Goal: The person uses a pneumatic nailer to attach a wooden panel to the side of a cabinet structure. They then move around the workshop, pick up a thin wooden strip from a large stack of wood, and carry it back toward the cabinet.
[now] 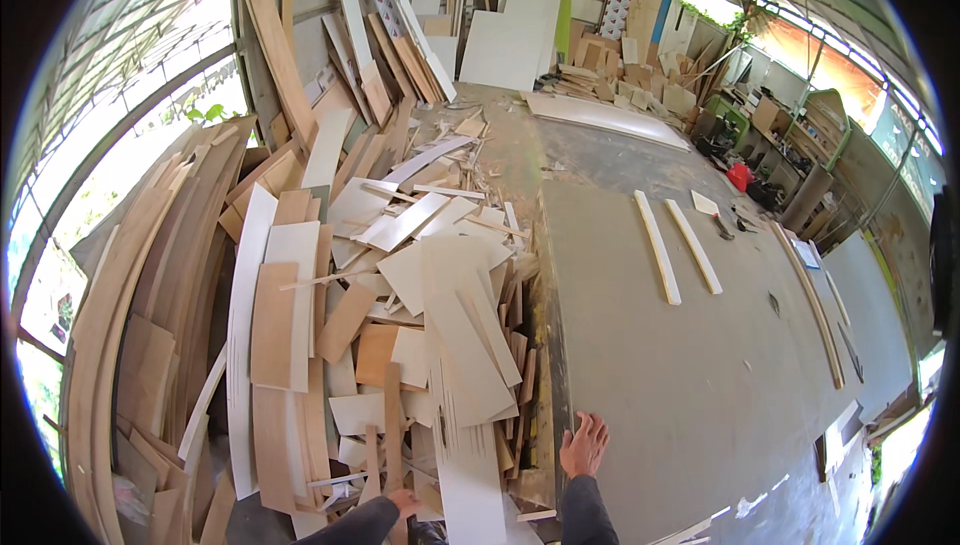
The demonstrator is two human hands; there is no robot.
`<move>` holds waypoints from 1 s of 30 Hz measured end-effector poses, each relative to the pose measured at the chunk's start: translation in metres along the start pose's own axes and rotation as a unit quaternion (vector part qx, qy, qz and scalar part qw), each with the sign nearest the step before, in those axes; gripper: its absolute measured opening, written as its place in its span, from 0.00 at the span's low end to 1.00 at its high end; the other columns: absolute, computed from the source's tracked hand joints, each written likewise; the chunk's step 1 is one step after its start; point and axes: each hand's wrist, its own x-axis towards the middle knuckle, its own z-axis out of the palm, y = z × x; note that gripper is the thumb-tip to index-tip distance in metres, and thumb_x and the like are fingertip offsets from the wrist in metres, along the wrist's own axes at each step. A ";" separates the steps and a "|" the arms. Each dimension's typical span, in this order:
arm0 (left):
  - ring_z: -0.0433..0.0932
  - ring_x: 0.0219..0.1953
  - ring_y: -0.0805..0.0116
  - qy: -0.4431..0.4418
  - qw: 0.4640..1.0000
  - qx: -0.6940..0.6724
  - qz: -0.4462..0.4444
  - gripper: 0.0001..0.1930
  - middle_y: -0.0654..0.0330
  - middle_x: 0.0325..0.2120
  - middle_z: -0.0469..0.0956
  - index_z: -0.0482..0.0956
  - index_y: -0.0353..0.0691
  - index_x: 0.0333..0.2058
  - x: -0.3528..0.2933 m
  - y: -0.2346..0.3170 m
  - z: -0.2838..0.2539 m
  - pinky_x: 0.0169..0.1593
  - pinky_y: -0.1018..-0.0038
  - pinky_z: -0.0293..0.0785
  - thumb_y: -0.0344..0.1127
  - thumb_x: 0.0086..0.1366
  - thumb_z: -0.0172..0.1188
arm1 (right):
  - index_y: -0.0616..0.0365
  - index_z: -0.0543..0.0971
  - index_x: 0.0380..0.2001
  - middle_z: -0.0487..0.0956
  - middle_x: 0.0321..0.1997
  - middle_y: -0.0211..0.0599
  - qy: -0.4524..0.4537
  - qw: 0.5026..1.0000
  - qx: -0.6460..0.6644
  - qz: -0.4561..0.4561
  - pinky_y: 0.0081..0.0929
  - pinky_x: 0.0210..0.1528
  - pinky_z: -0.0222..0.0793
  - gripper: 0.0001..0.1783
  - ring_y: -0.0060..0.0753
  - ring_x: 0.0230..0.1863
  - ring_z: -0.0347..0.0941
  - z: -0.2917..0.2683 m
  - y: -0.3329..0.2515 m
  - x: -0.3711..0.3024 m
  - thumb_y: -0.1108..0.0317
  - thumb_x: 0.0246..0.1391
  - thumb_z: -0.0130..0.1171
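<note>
Dark sleeves [587, 513] enter from the lower edge. The left hand [404, 502] is at the lower part of a narrow brown board [393, 425], which lies on the pile of offcuts [346, 323]; I cannot tell whether it grips. The right hand [584, 445], well apart from it, has fingers spread at the left edge of the grey tabletop [660, 395], where two white strips [657, 248] lie farther away.

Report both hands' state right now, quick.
Left hand: beside a narrow brown board; whether it grips cannot be told.
Right hand: open, nothing seen in it, at the edge of the grey tabletop.
</note>
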 end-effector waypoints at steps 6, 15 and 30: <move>0.80 0.23 0.68 0.039 0.940 -0.178 -0.289 0.16 0.57 0.21 0.79 0.78 0.34 0.34 -0.130 -0.067 0.047 0.28 0.75 0.77 0.44 0.59 0.58 | 0.51 0.69 0.46 0.66 0.51 0.42 -0.034 0.997 0.069 0.010 0.45 0.55 0.54 0.21 0.47 0.54 0.60 -0.001 0.001 0.003 0.66 0.46 0.59; 0.80 0.25 0.62 0.160 0.793 -0.396 -0.434 0.14 0.51 0.23 0.79 0.74 0.30 0.38 -0.266 0.037 0.165 0.25 0.71 0.75 0.34 0.56 0.60 | 0.49 0.77 0.36 0.76 0.37 0.39 -0.045 0.974 0.139 -0.176 0.44 0.48 0.62 0.10 0.46 0.45 0.69 -0.032 0.039 -0.258 0.66 0.48 0.54; 0.81 0.35 0.54 -0.107 0.984 -0.046 -0.134 0.14 0.52 0.32 0.82 0.84 0.45 0.31 -0.127 0.310 0.331 0.38 0.58 0.76 0.45 0.58 0.52 | 0.63 0.80 0.26 0.80 0.27 0.42 0.059 0.763 0.089 0.637 0.35 0.28 0.75 0.09 0.37 0.28 0.79 -0.140 0.442 -0.852 0.68 0.48 0.55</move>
